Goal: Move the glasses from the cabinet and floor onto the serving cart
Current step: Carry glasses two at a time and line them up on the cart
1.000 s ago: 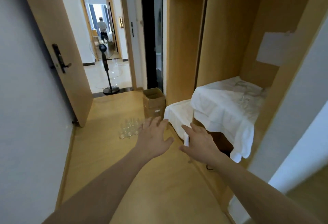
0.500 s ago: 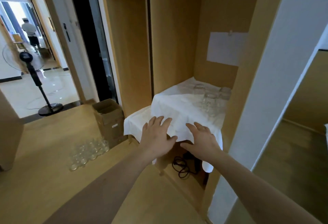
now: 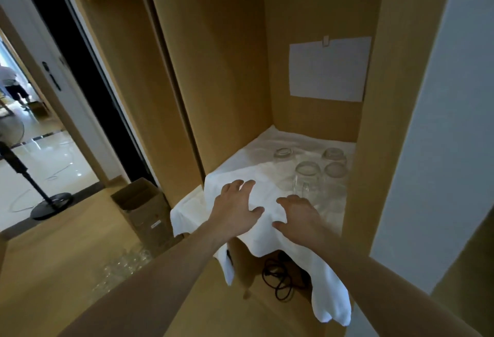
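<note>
Several clear glasses stand upside down on a white cloth that covers a shelf inside the wooden cabinet. More clear glasses stand in a cluster on the wooden floor at lower left, partly hidden by my left forearm. My left hand is stretched out over the cloth's front edge with its fingers spread and empty. My right hand reaches beside it, fingers relaxed, just short of the nearest glass. No serving cart is in view.
An open cardboard box stands on the floor left of the cabinet. Black cables lie under the shelf. A standing fan is in the doorway at left, with a person far behind it. A white paper hangs on the cabinet's back wall.
The view has swung right and closer to the cabinet. Both hands have moved forward from over the floor to above the cloth's front edge, still empty.
</note>
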Motion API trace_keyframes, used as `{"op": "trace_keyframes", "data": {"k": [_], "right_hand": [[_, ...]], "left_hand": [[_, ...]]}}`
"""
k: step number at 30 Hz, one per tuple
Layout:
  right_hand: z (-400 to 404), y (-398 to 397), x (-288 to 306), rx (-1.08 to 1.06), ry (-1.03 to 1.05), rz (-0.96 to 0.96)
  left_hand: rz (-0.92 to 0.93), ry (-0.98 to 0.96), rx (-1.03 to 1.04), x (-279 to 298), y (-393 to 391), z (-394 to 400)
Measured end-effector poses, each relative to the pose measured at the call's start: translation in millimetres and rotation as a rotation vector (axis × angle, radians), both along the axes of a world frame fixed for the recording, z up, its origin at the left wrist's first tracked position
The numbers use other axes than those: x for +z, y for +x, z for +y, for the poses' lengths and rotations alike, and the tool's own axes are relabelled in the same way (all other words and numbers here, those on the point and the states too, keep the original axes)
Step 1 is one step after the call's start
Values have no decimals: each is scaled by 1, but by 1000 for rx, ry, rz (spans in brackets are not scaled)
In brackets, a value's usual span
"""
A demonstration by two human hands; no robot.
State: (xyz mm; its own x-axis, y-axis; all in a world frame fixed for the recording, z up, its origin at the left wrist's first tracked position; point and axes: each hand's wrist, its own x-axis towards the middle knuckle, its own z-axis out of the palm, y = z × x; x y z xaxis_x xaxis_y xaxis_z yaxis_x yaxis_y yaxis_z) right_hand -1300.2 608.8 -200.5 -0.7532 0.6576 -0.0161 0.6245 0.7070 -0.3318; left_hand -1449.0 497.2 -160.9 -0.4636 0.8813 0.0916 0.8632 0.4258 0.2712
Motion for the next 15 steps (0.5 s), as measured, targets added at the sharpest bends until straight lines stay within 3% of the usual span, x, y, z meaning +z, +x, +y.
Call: {"op": "trace_keyframes", "data": {"k": [9,15], "right_hand": [[47,-33,-2,60,343,-267],[62,-49,-7,9,406,-385]], "left_hand": [[-33,-46,-141,-11,-30,99],[-23,38,-286,-1,-60,157]]}}
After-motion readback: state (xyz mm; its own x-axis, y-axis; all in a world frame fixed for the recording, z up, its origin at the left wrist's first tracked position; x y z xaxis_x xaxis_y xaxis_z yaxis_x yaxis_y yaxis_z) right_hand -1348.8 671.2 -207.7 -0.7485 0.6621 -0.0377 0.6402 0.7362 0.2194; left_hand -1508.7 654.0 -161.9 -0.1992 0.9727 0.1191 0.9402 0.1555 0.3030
